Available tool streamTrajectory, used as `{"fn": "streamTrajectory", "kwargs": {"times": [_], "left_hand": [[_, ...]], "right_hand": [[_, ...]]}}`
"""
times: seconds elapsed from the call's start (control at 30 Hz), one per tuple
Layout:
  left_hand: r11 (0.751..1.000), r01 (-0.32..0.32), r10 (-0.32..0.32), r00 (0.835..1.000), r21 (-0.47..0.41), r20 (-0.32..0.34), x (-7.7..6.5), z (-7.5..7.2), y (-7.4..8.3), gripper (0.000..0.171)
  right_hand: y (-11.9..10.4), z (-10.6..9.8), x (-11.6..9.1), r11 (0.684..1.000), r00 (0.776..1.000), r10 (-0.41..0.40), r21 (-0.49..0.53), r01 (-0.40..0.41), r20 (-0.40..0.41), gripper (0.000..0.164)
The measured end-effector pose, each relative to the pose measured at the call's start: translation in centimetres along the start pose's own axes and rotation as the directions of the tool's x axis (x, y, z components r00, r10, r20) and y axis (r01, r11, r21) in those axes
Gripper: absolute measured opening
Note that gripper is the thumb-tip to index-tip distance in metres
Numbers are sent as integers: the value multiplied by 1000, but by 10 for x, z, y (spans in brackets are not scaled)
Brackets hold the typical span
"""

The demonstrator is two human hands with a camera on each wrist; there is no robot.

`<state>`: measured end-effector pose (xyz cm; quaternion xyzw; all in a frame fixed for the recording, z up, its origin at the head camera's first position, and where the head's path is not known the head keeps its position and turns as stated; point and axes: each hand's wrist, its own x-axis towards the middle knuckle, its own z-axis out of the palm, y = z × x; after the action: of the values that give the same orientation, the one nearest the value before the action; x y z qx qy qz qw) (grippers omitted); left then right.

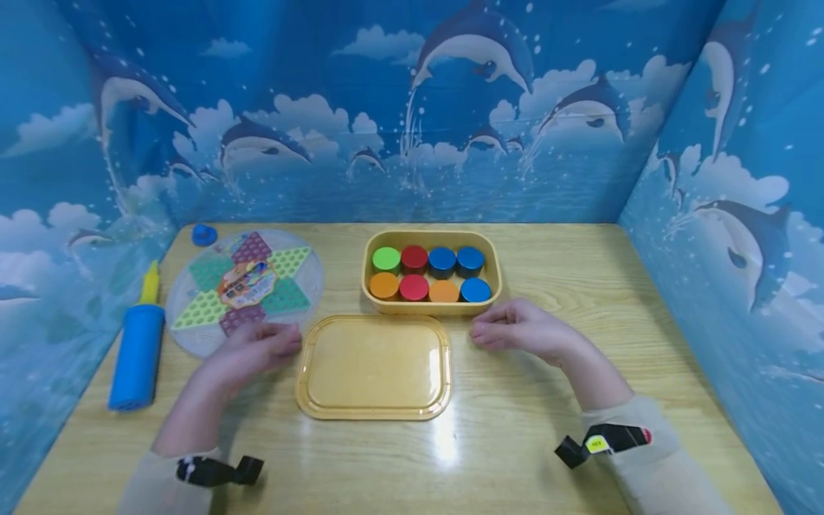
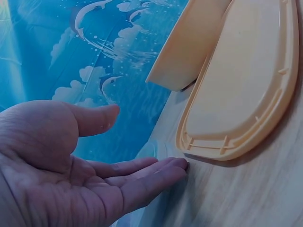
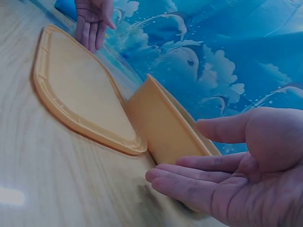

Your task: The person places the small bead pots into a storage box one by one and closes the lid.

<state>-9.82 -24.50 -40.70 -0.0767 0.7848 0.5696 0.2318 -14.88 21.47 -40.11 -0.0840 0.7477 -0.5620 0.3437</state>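
A yellow plastic lid (image 1: 375, 368) lies flat on the table, its rimmed side up. Just behind it stands a yellow box (image 1: 438, 308) holding several round lidded tubs in two rows, among them a green tub (image 1: 387, 259), an orange tub (image 1: 384, 285) and a blue tub (image 1: 475, 290). My left hand (image 1: 260, 343) hovers by the lid's left edge, fingers loosely extended, holding nothing. Near the box's front right corner is my right hand (image 1: 518, 329), also without anything in it; its thumb stands apart from the relaxed fingers in the right wrist view.
At the left sits a round clear board (image 1: 309, 275) with a coloured star pattern, partly under my left hand. Beside it lies a blue pump (image 1: 137, 357) with a yellow nozzle. A small blue piece (image 1: 204, 234) rests at the back left. Dolphin-printed cloth walls surround the table.
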Motion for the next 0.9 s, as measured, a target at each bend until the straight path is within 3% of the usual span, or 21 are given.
{"fn": "streamTrajectory", "kwargs": {"times": [0.23, 0.63, 0.9], "left_hand": [[996, 87, -87, 996, 1, -13, -1, 0, -2, 65], [995, 97, -97, 995, -1, -31, -6, -2, -8, 64], [996, 54, -56, 998, -66, -24, -6, 9, -10, 63]], "right_hand": [[9, 14, 10, 997, 999, 16, 70, -20, 48, 44], [13, 25, 20, 993, 997, 38, 106, -44, 62, 42], [15, 30, 22, 990, 998, 46, 134, -52, 45, 44]]}}
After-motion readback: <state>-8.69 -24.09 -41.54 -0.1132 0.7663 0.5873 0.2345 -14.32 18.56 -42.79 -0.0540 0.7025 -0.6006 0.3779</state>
